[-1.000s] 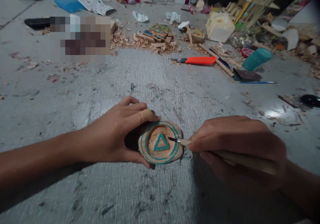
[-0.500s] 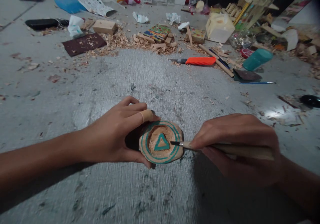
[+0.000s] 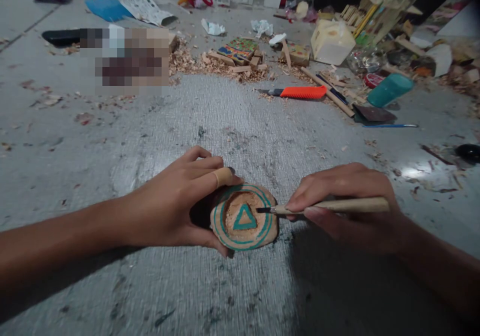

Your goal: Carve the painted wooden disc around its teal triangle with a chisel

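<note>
My left hand [image 3: 183,196] grips the left edge of a round wooden disc [image 3: 273,226], thumb at the near side and fingers at the far side. A tan bandage wraps one finger. Green rings circle the disc's rim, and a green-outlined triangle stands in its hollowed middle. In my right hand [image 3: 348,216] is a wood carving chisel [image 3: 337,205], its pale handle pinched between thumb and fingers. The dark metal tip lies over the hollow, just right of the triangle. Whether the tip touches the wood I cannot tell.
An orange utility knife [image 3: 303,92] lies beyond the disc, with wood shavings [image 3: 191,63] heaped farther back. Behind to the right are a teal cylinder [image 3: 390,90], a wooden stick [image 3: 337,101] and a whitish block [image 3: 332,41]. Part of the back left is pixelated.
My right hand has turned and shifted slightly left and up, so the chisel handle shows more fully. The disc stays in my left hand. The whole view has shifted slightly.
</note>
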A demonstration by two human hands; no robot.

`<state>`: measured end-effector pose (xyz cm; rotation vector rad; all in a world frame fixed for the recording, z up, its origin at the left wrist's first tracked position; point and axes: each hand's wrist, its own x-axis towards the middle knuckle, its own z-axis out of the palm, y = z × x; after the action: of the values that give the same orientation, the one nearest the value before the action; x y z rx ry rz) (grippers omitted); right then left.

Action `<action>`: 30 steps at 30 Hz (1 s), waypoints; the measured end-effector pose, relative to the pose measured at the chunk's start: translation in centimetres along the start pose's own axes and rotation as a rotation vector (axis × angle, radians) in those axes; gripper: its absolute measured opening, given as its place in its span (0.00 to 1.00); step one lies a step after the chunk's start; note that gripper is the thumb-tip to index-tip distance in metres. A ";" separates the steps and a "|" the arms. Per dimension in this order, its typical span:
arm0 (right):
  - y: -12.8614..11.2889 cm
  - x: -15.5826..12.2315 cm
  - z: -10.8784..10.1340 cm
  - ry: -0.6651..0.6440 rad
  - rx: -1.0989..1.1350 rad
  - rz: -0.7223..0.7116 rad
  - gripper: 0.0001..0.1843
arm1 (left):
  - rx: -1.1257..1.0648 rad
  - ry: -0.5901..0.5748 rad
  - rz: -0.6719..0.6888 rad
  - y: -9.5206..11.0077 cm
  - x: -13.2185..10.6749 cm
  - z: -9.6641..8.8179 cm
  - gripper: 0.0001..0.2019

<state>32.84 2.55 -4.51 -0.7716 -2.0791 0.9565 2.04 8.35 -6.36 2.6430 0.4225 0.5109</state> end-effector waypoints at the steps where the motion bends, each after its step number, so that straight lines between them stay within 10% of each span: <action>1: 0.1 0.0 -0.2 -0.010 0.017 0.023 0.06 | -0.001 -0.006 -0.001 0.0 0.0 0.0 0.36; 12: 0.1 0.5 -1.0 -0.078 0.241 0.314 0.05 | -0.019 -0.012 -0.003 -0.2 0.0 0.0 0.36; 30: -1.9 0.1 0.7 0.017 -0.093 -0.006 0.08 | -0.005 -0.015 0.008 0.1 0.3 -0.2 0.34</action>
<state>31.83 1.25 -3.25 -0.8184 -2.1215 0.8522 2.21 8.47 -6.08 2.6436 0.4053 0.4937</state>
